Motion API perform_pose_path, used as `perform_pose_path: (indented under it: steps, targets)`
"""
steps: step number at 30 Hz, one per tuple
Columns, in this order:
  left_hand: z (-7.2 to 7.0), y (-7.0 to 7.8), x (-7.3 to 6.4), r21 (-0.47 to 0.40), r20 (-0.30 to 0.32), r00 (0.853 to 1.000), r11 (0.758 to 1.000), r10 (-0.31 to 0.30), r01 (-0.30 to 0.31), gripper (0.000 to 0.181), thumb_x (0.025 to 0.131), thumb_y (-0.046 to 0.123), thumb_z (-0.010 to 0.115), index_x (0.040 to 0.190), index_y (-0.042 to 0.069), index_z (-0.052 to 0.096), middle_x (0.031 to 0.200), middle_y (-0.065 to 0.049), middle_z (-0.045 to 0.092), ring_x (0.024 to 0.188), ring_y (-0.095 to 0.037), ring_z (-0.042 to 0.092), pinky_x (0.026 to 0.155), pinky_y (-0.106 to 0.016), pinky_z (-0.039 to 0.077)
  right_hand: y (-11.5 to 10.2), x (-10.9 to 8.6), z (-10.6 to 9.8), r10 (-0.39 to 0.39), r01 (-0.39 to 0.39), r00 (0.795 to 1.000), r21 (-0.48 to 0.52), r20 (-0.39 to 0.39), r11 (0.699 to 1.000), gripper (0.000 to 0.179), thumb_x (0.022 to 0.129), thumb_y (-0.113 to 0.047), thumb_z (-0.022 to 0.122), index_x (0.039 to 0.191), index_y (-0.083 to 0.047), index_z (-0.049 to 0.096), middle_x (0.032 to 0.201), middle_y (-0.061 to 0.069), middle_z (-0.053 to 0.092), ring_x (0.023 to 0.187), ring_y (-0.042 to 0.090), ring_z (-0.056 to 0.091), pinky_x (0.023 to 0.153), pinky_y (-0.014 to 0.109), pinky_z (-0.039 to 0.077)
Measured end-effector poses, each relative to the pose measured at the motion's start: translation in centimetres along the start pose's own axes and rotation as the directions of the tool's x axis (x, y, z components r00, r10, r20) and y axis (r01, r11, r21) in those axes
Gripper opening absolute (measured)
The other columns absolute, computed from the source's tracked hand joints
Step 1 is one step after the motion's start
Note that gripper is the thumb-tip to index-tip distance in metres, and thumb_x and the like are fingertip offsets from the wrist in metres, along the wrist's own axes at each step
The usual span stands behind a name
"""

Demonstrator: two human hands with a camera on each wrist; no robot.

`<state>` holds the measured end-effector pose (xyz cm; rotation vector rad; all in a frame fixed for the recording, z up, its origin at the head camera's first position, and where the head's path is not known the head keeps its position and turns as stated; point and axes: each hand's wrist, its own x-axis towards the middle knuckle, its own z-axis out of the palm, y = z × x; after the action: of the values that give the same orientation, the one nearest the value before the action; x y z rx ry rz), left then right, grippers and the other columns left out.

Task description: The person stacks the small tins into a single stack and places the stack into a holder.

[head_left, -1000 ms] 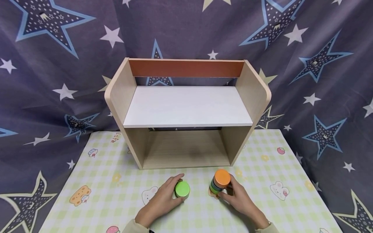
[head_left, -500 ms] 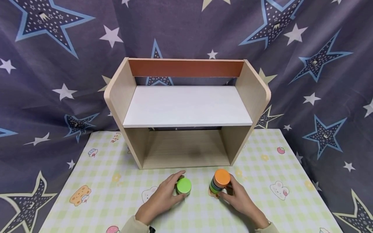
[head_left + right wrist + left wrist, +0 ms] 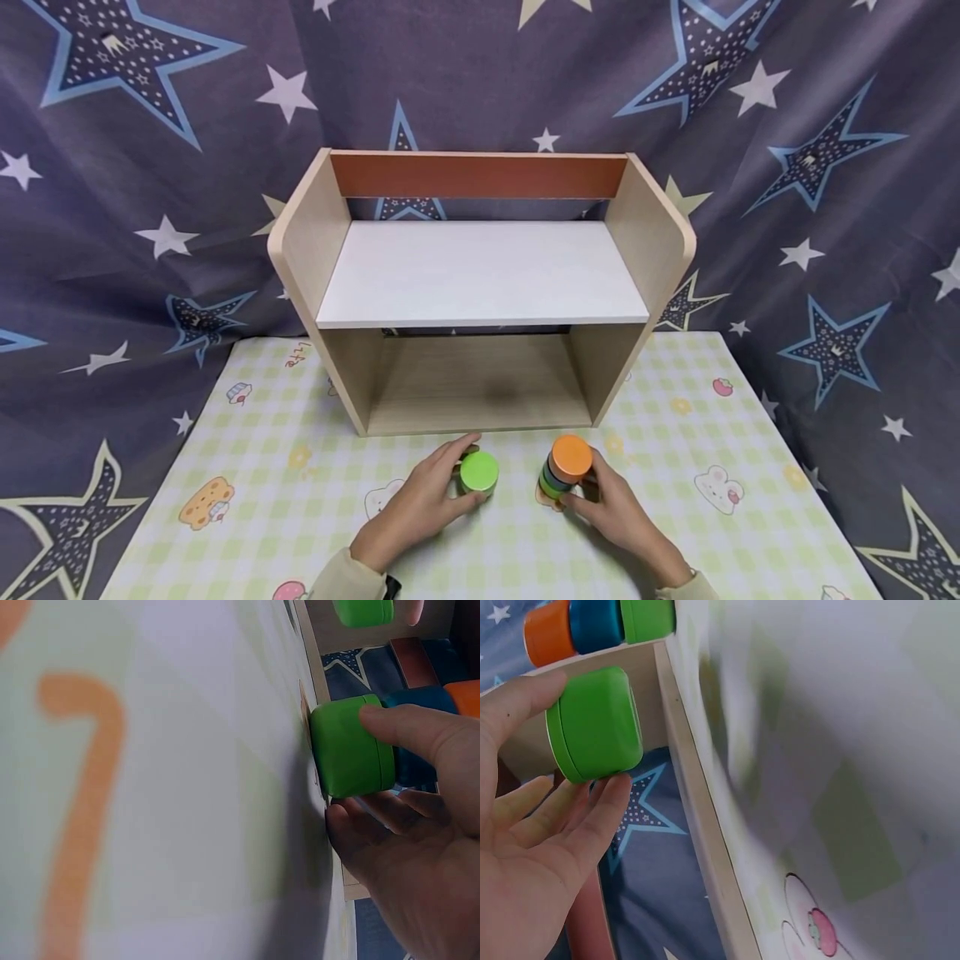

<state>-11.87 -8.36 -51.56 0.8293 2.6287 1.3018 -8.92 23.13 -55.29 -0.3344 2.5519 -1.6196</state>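
Note:
My left hand point(image 3: 423, 504) pinches a small round green lidded container point(image 3: 479, 472) between thumb and fingers; in the left wrist view this container point(image 3: 600, 724) is off the tablecloth. To its right stands an upright stack of three similar containers: orange point(image 3: 572, 457) on top, dark blue in the middle, green point(image 3: 552, 486) at the bottom. My right hand point(image 3: 618, 508) steadies the stack, and in the right wrist view its thumb and fingers grip the bottom green container point(image 3: 349, 746), with the blue one point(image 3: 412, 739) and orange one point(image 3: 463, 694) beyond.
Behind the hands stands a two-level wooden shelf point(image 3: 480, 275) with a white upper board and a brown back rail point(image 3: 480, 177). A green checked cloth point(image 3: 262, 467) covers the table. A dark star-patterned curtain point(image 3: 465, 75) hangs behind and at both sides.
My left hand has shifted a little right and away from me with its green container, nearer the stack. The right hand and stack stay in place.

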Motion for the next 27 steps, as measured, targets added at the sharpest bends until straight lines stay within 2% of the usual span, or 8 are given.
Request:
perform_pose_path:
  steps: [6,19,27]
  targets:
    - [-0.1,0.2,0.4,-0.045,0.002,1.000,0.999,0.019,-0.019,0.081,0.086,0.021,0.083,0.153,0.018,0.037,0.138,-0.002,0.054,0.123,-0.016,0.053,0.095,-0.035,0.054,0.0,0.0,0.0,0.004,-0.004,1.000,0.001,0.001,1.000,0.066,0.088,-0.008,0.078,0.144,-0.010,0.043,0.130,0.008,0.059,0.119,0.027,0.060,0.099,0.038,0.052]
    - [-0.5,1.3,1.1,-0.032,-0.008,0.998,0.998,0.054,-0.055,0.081,0.087,0.022,0.082,0.154,0.020,0.036,0.140,-0.001,0.054,0.122,-0.017,0.055,0.095,-0.036,0.054,-0.1,0.0,-0.1,0.018,-0.018,1.000,-0.020,-0.004,1.000,0.068,0.088,-0.010,0.079,0.145,-0.011,0.042,0.130,0.007,0.059,0.118,0.026,0.060,0.097,0.038,0.053]
    - [-0.6,1.7,1.4,-0.029,-0.014,0.997,0.997,0.073,-0.074,0.079,0.088,0.029,0.080,0.154,0.019,0.037,0.140,-0.006,0.055,0.121,-0.019,0.056,0.095,-0.038,0.054,-0.1,0.0,-0.1,0.012,-0.012,1.000,-0.005,0.002,1.000,0.068,0.089,-0.010,0.078,0.146,-0.010,0.041,0.131,0.008,0.059,0.120,0.027,0.059,0.098,0.039,0.052]
